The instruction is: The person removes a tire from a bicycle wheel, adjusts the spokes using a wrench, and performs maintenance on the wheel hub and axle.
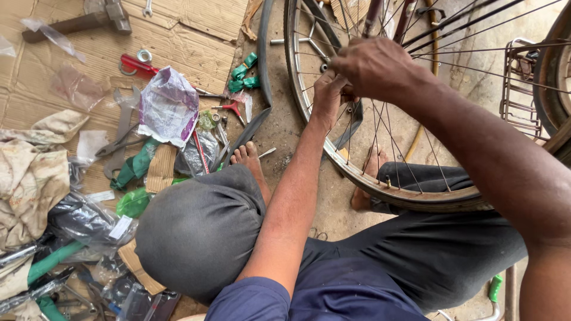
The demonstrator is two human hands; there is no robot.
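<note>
The wheel [380, 178] is the biggest thing here — a bare bicycle rim with its spokes, standing nearly upright on edge in front of the seated person, its lower arc resting between the bare feet and against the right trouser leg. Seen from above, the rim's plane runs away from the person towards the upper left, and its axle line lies roughly crosswise to that, though the hub is hidden behind the hands. A loose black tyre [262, 89] curves along the ground just left of the rim.

Both hands meet at the middle of the wheel. The right hand [377, 68] is curled over from above, fingers closed down on something at the hub or the inner spoke ends; what exactly it pinches is hidden. The left hand [328, 95] comes up from below, fingers closed around the same spot, touching the right hand.

The step looks like work on the spokes or hub fittings — seating or tightening by hand. By my judgement the next move calls for a steady rim between the legs and a small, careful twist of the fingertips, not force.

To the left, on cardboard [196, 41], lie pliers [122, 134], a crumpled plastic bag [169, 107] and small green parts [244, 74].
</note>
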